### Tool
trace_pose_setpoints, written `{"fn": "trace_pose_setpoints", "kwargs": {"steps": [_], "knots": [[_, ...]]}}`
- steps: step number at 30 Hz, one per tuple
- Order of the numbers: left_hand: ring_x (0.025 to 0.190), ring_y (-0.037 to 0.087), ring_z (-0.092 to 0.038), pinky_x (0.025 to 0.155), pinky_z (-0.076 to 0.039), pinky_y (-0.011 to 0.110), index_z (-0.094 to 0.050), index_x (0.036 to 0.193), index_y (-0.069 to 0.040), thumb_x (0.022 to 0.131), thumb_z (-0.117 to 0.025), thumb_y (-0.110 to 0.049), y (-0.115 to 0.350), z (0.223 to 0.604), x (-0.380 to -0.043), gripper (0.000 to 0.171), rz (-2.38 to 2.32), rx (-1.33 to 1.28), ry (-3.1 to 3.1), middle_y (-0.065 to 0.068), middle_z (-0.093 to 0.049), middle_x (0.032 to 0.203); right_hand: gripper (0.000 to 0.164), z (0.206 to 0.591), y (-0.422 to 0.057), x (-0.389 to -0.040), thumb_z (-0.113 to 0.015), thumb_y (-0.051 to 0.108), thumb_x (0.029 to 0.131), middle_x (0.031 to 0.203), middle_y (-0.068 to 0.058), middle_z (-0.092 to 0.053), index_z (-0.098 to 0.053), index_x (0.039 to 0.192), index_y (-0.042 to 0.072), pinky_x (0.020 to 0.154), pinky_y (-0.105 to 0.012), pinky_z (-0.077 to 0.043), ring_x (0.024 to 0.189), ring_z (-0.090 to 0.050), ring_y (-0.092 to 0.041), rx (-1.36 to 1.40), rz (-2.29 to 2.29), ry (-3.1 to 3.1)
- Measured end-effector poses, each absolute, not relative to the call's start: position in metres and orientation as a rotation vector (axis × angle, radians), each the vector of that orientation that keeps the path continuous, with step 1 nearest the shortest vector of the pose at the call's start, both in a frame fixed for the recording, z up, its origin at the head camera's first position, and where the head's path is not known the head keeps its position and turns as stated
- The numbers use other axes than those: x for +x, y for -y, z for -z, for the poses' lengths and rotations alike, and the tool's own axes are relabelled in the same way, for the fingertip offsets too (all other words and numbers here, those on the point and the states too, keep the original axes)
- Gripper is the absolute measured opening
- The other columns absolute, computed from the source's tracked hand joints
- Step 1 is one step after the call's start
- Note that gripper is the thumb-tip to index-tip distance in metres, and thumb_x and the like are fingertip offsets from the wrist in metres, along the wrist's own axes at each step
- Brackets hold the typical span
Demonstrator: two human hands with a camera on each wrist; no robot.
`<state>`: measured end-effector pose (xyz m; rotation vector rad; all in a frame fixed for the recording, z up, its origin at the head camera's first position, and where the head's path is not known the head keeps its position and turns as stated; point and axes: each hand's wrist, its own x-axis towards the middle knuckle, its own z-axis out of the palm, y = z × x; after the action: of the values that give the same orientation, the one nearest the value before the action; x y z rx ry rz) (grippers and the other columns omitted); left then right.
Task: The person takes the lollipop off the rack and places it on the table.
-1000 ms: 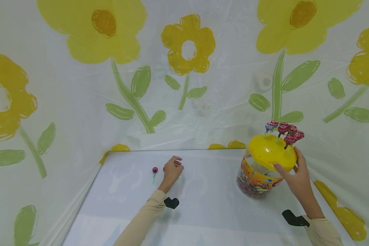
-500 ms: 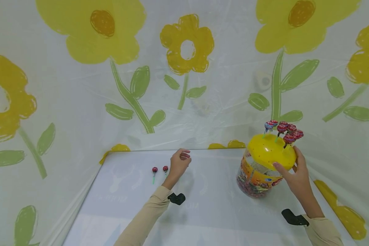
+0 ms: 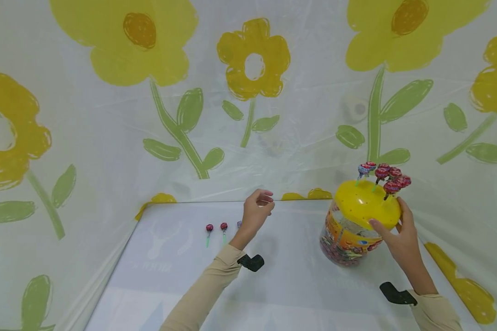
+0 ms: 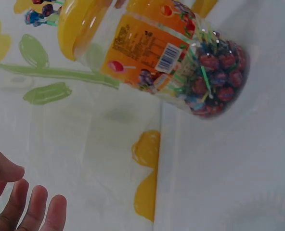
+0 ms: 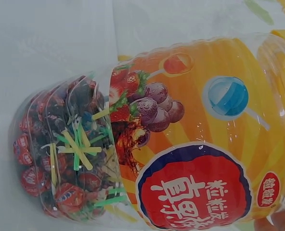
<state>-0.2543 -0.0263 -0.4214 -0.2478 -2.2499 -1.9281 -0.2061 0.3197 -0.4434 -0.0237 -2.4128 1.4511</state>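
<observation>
My right hand [image 3: 401, 242] grips the yellow lid [image 3: 358, 202] of a clear plastic lollipop jar [image 3: 349, 241], thumb at the near rim and fingers round the far right side. Several wrapped lollipops [image 3: 391, 185] stand upright in the lid's holes. More lollipops [image 5: 68, 154] fill the jar's lower part in the right wrist view. My left hand [image 3: 257, 214] is over the table's back edge with fingers loosely bent; in the left wrist view the fingers [image 4: 36, 207] hold nothing. Left of it lie a red lollipop [image 3: 209, 228], another red lollipop [image 3: 224, 226] and a bluish lollipop [image 3: 239, 224] partly hidden by the wrist.
The white table [image 3: 290, 276] meets a hanging sheet [image 3: 306, 151] printed with yellow flowers along its back edge. The same sheet hangs down at both sides of the table. The jar stands toward the right side.
My left hand has moved right and back, away from the loose lollipops, uncovering the second red one and part of the bluish one. The right hand and jar have stayed in place.
</observation>
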Motion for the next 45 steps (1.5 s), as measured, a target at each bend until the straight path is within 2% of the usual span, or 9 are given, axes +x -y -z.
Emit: {"fn": "trace_pose_setpoints", "kwargs": {"steps": [5,12,16,24,29,35,45], "knots": [[0.088,0.034,-0.06,0.065,-0.056,0.032,-0.06,0.108,0.002,0.086,-0.061,0.004,0.016,0.404,-0.249,0.023,1.931,-0.316,2.217,0.024,-0.061,0.099,0.085,0.442,-0.32,-0.205,-0.06,0.028,0.093,0.157,-0.013,-0.007,0.0,0.153,0.02,0.111,-0.054,-0.011,0.141,-0.008,-0.035,-0.033,-1.457,2.416],[0.085,0.02,-0.06,0.064,-0.055,0.027,-0.063,0.108,-0.008,0.086,-0.062,-0.002,-0.003,0.408,-0.265,0.022,1.943,-0.403,2.171,0.012,-0.063,0.097,0.085,0.443,-0.318,-0.205,-0.06,0.027,0.093,0.157,-0.014,-0.007,-0.001,0.153,0.02,0.111,-0.055,-0.01,0.141,-0.008,-0.035,-0.021,-1.458,2.408],[0.086,0.017,-0.06,0.066,-0.055,0.027,-0.063,0.107,-0.011,0.087,-0.064,-0.005,-0.016,0.396,-0.263,0.021,1.922,-0.483,2.164,0.006,-0.064,0.094,0.085,0.444,-0.318,-0.204,-0.06,0.026,0.093,0.156,-0.014,-0.006,-0.001,0.153,0.02,0.111,-0.056,-0.009,0.141,-0.007,-0.035,-0.02,-1.468,2.406],[0.09,0.019,-0.061,0.071,-0.052,0.023,-0.062,0.112,-0.008,0.088,-0.065,-0.009,-0.044,0.376,-0.258,0.024,1.871,-0.655,2.131,0.012,-0.064,0.101,0.086,0.444,-0.318,-0.203,-0.061,0.027,0.092,0.157,-0.014,-0.007,0.0,0.153,0.019,0.111,-0.056,-0.011,0.141,-0.008,-0.036,-0.043,-1.436,2.409],[0.086,0.01,-0.06,0.073,-0.05,0.02,-0.062,0.109,-0.011,0.088,-0.065,-0.009,-0.061,0.368,-0.254,0.022,1.844,-0.697,2.129,0.007,-0.065,0.099,0.086,0.444,-0.318,-0.204,-0.061,0.027,0.092,0.157,-0.014,-0.008,-0.001,0.153,0.019,0.111,-0.055,-0.012,0.141,-0.009,-0.036,-0.052,-1.424,2.41],[0.086,0.006,-0.059,0.077,-0.05,0.017,-0.06,0.112,-0.008,0.087,-0.064,-0.008,-0.081,0.367,-0.252,0.025,1.817,-0.759,2.154,0.007,-0.065,0.101,0.085,0.445,-0.318,-0.206,-0.061,0.026,0.092,0.156,-0.014,-0.009,-0.002,0.153,0.019,0.111,-0.055,-0.012,0.141,-0.009,-0.036,-0.048,-1.429,2.405],[0.084,-0.002,-0.057,0.071,-0.049,0.013,-0.059,0.115,-0.011,0.087,-0.065,-0.008,-0.11,0.366,-0.251,0.029,1.761,-0.86,2.163,0.006,-0.066,0.102,0.085,0.445,-0.317,-0.206,-0.061,0.027,0.092,0.156,-0.015,-0.009,-0.002,0.153,0.019,0.109,-0.059,-0.011,0.14,-0.009,-0.038,-0.041,-1.439,2.395]]}}
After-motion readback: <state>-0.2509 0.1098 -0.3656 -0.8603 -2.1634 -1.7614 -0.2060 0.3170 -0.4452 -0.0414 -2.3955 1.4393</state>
